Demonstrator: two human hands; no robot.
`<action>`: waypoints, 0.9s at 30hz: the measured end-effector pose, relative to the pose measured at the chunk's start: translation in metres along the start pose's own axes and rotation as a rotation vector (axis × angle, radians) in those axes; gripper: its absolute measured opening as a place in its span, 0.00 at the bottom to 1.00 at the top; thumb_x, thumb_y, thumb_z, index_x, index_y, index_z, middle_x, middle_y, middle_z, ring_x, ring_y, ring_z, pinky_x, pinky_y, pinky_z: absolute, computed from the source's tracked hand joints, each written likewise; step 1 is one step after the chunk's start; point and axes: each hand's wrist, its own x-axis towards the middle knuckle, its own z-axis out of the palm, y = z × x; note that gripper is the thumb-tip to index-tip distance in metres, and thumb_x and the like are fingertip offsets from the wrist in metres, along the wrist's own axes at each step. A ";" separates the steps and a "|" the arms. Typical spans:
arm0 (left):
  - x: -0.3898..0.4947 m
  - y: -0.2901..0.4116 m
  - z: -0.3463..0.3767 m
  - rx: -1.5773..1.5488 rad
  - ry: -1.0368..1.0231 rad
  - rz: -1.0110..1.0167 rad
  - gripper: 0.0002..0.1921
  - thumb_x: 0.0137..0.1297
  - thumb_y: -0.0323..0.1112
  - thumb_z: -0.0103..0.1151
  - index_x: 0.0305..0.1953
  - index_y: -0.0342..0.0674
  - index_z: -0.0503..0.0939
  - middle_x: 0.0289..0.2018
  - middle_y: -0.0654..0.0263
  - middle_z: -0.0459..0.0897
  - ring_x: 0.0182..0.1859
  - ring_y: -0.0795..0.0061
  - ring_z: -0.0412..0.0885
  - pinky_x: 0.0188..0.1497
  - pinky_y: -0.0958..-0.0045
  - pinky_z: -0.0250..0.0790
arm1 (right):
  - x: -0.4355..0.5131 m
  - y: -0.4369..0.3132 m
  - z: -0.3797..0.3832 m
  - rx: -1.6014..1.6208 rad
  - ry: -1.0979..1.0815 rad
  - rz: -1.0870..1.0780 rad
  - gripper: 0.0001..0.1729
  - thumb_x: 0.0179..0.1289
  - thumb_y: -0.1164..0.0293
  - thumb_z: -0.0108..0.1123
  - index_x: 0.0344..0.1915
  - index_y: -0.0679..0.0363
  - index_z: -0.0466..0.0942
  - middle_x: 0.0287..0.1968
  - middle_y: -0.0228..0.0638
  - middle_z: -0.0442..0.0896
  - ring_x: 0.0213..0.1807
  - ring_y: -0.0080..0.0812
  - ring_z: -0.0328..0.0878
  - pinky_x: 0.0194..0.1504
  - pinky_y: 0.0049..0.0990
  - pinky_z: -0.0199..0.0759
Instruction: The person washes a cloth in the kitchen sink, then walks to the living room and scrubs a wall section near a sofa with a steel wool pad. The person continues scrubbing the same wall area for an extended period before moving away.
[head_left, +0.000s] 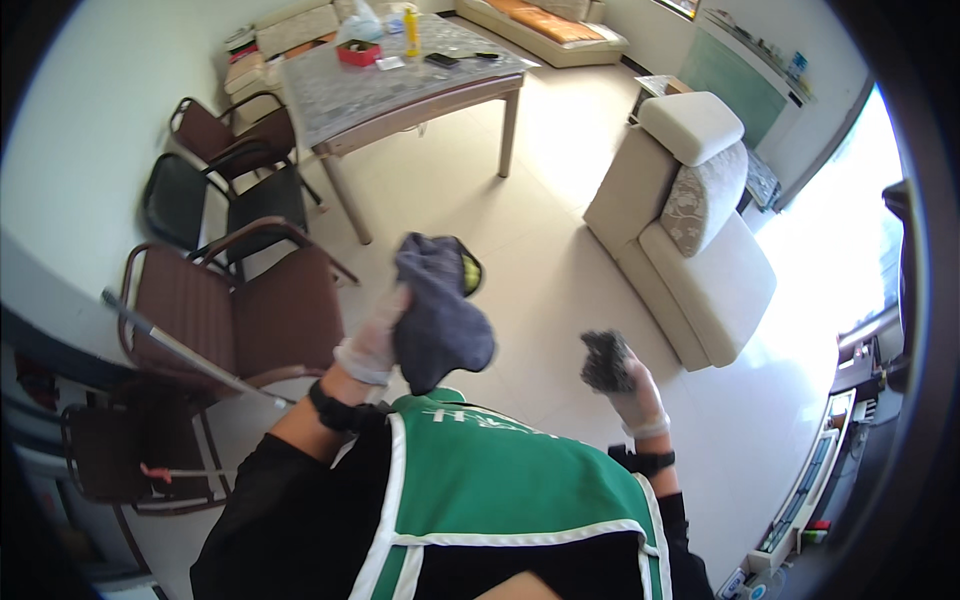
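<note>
My left hand, in a thin translucent glove, grips a dark grey-blue cloth that hangs in folds over the pale tiled floor. A yellow-green piece with a dark edge shows at the cloth's upper right; whether it is part of the cloth I cannot tell. My right hand, gloved the same way, holds a dark grey, rough-textured wad, perhaps a scouring pad. The two hands are well apart. Below them is the green apron with white trim that I wear.
Brown and black armchairs line the left wall, a metal pole leaning across one. Ahead stands a table bearing a red box and a yellow bottle. A beige sofa seat is at right, a long couch behind.
</note>
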 end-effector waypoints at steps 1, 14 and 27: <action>0.019 0.010 -0.006 0.008 0.014 0.039 0.31 0.64 0.52 0.47 0.62 0.40 0.56 0.58 0.59 0.65 0.56 0.63 0.69 0.59 0.61 0.61 | 0.026 -0.013 -0.004 -0.012 -0.016 0.028 0.33 0.57 0.60 0.49 0.59 0.66 0.61 0.54 0.38 0.71 0.44 0.29 0.72 0.41 0.26 0.67; 0.342 0.012 -0.072 -0.116 -0.013 0.011 0.28 0.65 0.57 0.40 0.56 0.40 0.62 0.47 0.62 0.73 0.49 0.69 0.72 0.55 0.69 0.64 | 0.322 -0.128 -0.067 0.030 -0.040 0.071 0.35 0.54 0.58 0.54 0.59 0.65 0.61 0.54 0.37 0.71 0.47 0.29 0.72 0.46 0.27 0.67; 0.669 0.032 -0.057 -0.027 -0.045 -0.301 0.24 0.69 0.47 0.40 0.58 0.35 0.60 0.48 0.51 0.73 0.43 0.60 0.79 0.47 0.61 0.73 | 0.580 -0.248 -0.202 0.100 -0.050 -0.043 0.33 0.56 0.62 0.52 0.59 0.68 0.61 0.57 0.42 0.69 0.54 0.32 0.68 0.57 0.31 0.61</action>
